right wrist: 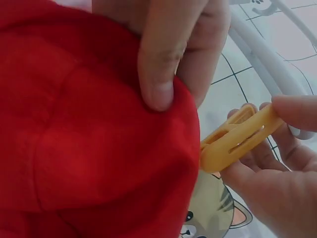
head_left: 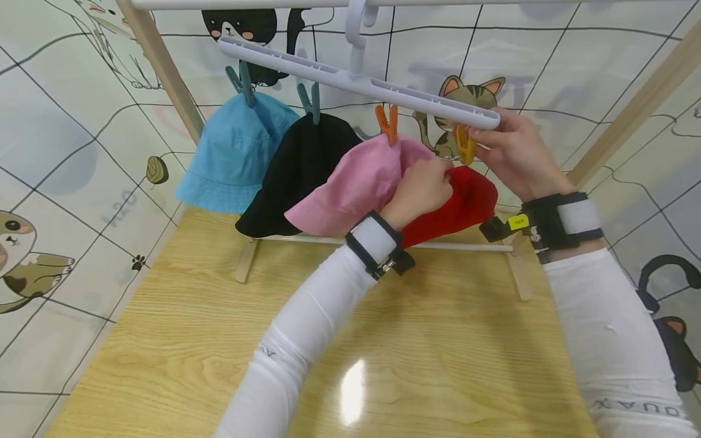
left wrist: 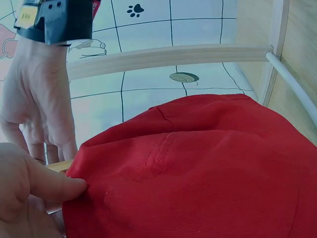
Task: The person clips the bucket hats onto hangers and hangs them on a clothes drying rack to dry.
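Note:
My left hand pinches the top of a red bucket hat between thumb and fingers; the hat sags to the right and down. The thumb presses on the cloth in both wrist views. My right hand pinches a yellow clothespin by its handles, just under the right end of a white hanger. The clothespin's tip meets the hat's top edge in the right wrist view; whether it bites the cloth I cannot tell. Left of the red hat hangs a pink bucket hat on an orange clothespin.
Further left, a black hat and a light blue hat hang from teal clothespins. The hanger tilts down to the right, hooked on a rack's white top bar. Wooden rack posts stand on a wood-grain table.

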`<action>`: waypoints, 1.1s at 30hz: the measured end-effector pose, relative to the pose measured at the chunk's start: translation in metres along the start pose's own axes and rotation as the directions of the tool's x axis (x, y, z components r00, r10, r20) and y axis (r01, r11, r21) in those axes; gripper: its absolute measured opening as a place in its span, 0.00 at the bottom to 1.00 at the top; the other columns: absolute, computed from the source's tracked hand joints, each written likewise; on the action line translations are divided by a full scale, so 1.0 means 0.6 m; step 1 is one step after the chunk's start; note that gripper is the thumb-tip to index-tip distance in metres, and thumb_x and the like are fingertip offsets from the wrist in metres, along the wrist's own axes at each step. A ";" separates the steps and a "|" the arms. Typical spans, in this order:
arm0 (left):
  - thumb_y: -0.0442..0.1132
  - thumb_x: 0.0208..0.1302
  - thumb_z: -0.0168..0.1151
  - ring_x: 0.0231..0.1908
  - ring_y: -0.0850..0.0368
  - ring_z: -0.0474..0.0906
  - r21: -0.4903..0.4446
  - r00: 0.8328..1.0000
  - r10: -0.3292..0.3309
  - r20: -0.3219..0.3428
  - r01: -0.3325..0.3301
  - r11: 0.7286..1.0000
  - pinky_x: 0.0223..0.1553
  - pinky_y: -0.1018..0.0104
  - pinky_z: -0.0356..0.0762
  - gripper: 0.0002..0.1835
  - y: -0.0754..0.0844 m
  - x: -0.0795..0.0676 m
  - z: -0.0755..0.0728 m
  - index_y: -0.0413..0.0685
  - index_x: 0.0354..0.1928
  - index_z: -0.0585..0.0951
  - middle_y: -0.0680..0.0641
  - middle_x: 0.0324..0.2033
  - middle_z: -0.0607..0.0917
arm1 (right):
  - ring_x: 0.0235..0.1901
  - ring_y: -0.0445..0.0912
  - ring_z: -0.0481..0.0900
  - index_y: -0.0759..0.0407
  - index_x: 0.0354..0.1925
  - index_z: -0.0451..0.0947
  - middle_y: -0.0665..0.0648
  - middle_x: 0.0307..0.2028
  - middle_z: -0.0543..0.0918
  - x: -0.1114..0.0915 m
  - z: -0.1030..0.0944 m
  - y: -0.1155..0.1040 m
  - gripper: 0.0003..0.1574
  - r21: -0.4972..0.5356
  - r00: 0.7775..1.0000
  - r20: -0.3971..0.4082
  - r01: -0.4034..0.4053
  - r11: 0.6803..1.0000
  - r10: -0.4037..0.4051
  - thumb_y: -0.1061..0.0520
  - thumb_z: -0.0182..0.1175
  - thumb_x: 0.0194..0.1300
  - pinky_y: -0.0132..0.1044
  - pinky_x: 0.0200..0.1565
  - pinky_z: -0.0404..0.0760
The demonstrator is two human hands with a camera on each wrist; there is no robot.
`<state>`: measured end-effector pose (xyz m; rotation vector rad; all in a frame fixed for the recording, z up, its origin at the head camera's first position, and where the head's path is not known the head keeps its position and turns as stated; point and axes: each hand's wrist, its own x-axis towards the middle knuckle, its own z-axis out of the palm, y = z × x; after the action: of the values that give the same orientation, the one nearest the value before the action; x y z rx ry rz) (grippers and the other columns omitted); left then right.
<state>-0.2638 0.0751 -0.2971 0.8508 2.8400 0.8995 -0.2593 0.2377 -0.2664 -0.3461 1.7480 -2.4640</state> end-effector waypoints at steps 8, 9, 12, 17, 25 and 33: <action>0.36 0.70 0.53 0.21 0.58 0.72 -0.041 1.000 -0.023 0.007 0.023 0.999 0.23 0.74 0.70 0.15 -0.001 0.001 0.002 0.43 0.55 0.78 0.48 0.25 0.76 | 0.59 0.51 0.64 0.63 0.56 0.72 0.59 0.61 0.65 -0.009 0.005 0.006 0.22 0.038 0.998 -0.060 -0.004 0.999 0.007 0.68 0.60 0.64 0.32 0.51 0.75; 0.36 0.70 0.53 0.20 0.58 0.72 -0.049 1.000 -0.020 0.008 0.021 0.999 0.23 0.74 0.70 0.15 0.000 0.002 0.003 0.42 0.56 0.77 0.48 0.24 0.76 | 0.59 0.51 0.64 0.63 0.56 0.72 0.58 0.61 0.65 -0.010 0.006 0.007 0.22 0.033 0.998 -0.066 -0.004 0.999 0.006 0.68 0.60 0.64 0.32 0.52 0.75; 0.36 0.70 0.52 0.19 0.58 0.71 -0.075 1.000 -0.012 0.003 0.012 0.997 0.22 0.74 0.69 0.17 0.001 0.001 0.005 0.42 0.58 0.76 0.48 0.23 0.75 | 0.59 0.50 0.64 0.62 0.55 0.73 0.58 0.61 0.66 -0.015 0.009 0.009 0.21 0.029 0.997 -0.082 -0.006 1.000 0.009 0.68 0.60 0.64 0.34 0.57 0.71; 0.35 0.71 0.51 0.19 0.57 0.72 -0.139 1.000 -0.008 -0.026 0.004 0.990 0.21 0.73 0.71 0.15 0.001 -0.006 0.010 0.42 0.56 0.77 0.47 0.23 0.76 | 0.59 0.49 0.64 0.61 0.56 0.74 0.58 0.61 0.67 -0.021 0.016 0.011 0.22 0.020 0.994 -0.111 -0.012 1.000 0.014 0.67 0.61 0.63 0.35 0.59 0.69; 0.36 0.72 0.48 0.21 0.58 0.74 -0.122 0.994 -0.014 -0.110 0.000 0.993 0.23 0.73 0.73 0.12 0.001 -0.016 -0.001 0.41 0.51 0.78 0.47 0.23 0.77 | 0.58 0.49 0.63 0.63 0.58 0.71 0.58 0.60 0.66 -0.023 0.016 0.012 0.25 0.018 0.992 -0.128 -0.005 1.000 0.008 0.68 0.61 0.63 0.30 0.49 0.76; 0.36 0.73 0.48 0.23 0.58 0.76 -0.105 0.989 0.034 -0.141 -0.049 0.993 0.25 0.74 0.73 0.13 -0.002 -0.025 -0.002 0.40 0.52 0.78 0.47 0.25 0.78 | 0.60 0.50 0.64 0.63 0.61 0.69 0.60 0.61 0.67 -0.022 0.004 0.023 0.26 -0.005 0.997 -0.074 0.023 1.000 -0.023 0.67 0.59 0.65 0.32 0.55 0.72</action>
<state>-0.2522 0.0660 -0.2982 0.8699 2.8661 1.1506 -0.2465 0.2335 -0.2800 -0.2808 1.7870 -2.5206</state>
